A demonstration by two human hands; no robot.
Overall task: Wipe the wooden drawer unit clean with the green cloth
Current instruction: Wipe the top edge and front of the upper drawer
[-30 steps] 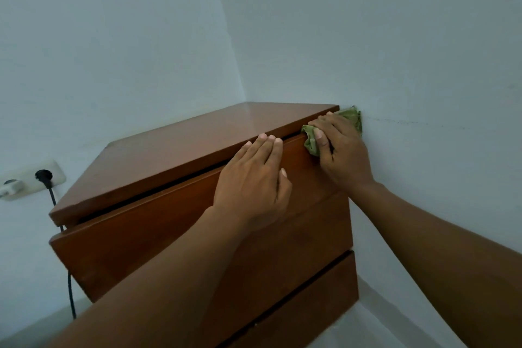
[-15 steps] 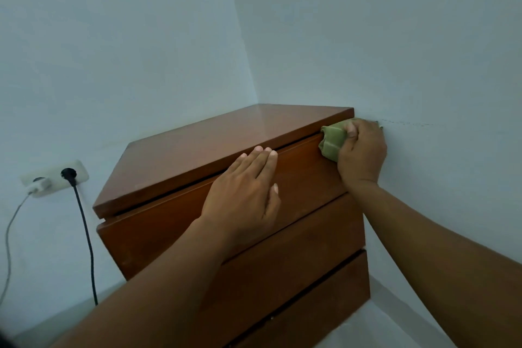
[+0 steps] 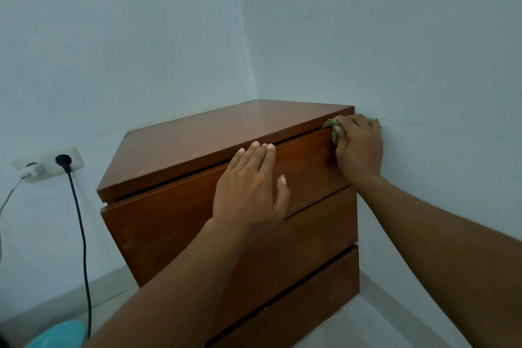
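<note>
The wooden drawer unit (image 3: pixel 197 144) stands in a room corner, with three drawer fronts and a glossy brown top. My left hand (image 3: pixel 251 186) lies flat against the top drawer front, fingers together and reaching the gap under the top. My right hand (image 3: pixel 358 144) presses the green cloth (image 3: pixel 330 124) against the unit's upper right front corner, next to the wall. Most of the cloth is hidden under the fingers; only a small green fold shows at the left of the hand.
A white wall socket (image 3: pixel 48 164) sits left of the unit with a black plug and cable (image 3: pixel 82 234) hanging to the floor, plus a white charger (image 3: pixel 31 171). A turquoise object (image 3: pixel 59 333) lies at the bottom left. The right wall (image 3: pixel 423 65) touches the unit.
The view has shifted so the unit sits further right. My right hand has bunched the cloth tighter at the upper right corner, covering more of it. My left hand stays on the top drawer front.
</note>
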